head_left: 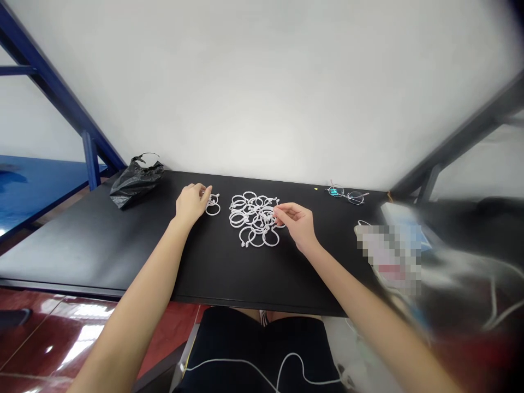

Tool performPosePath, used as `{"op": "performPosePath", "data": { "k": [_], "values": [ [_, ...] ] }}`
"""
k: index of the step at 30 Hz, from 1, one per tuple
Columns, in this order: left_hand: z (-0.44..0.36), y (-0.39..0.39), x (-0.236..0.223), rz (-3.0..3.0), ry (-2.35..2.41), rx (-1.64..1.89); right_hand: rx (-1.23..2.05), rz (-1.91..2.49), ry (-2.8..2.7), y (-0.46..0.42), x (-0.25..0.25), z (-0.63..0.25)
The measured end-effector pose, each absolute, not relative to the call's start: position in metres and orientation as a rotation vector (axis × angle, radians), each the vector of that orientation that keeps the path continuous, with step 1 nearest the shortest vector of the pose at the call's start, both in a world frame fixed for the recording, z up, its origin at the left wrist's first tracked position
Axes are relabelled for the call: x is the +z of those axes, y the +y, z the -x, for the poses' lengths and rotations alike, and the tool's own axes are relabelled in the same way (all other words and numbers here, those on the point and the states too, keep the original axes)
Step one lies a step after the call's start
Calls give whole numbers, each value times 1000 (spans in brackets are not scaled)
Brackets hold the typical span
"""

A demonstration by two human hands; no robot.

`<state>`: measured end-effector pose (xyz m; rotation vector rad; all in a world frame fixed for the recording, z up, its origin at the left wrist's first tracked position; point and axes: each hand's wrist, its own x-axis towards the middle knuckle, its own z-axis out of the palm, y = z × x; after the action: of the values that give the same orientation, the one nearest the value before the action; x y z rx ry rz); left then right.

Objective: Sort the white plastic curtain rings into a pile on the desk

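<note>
A heap of thin white rings [256, 206] with small knobbed ends lies tangled on the black table. At the heap's right edge my right hand [297, 221] is closed, thumb and fingertips pinching one of the white rings. To the left of the heap, apart from it, is a small group of the same white rings [213, 209]. My left hand [192, 203] is bent over that group with its fingers curled together at the rings; its fingertips partly hide what they grip.
A crumpled black plastic bag [139, 183] sits at the table's back left. Eyeglasses [347, 194] lie at the back right, near a tiny yellow-green speck [316, 189]. Blurred packages [388, 256] and a white cable are on the right. A pale wall [254, 109] stands behind the black table [196, 267].
</note>
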<state>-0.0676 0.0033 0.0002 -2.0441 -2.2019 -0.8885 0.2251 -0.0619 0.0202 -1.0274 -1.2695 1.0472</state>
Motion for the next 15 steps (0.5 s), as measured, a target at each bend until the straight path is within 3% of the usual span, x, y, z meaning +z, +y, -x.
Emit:
{"op": "performPosePath", "data": {
  "k": [15],
  "values": [
    [61, -2, 9, 2034, -2130, -879, 1069, 1053, -1272, -62, 19, -225]
  ]
}}
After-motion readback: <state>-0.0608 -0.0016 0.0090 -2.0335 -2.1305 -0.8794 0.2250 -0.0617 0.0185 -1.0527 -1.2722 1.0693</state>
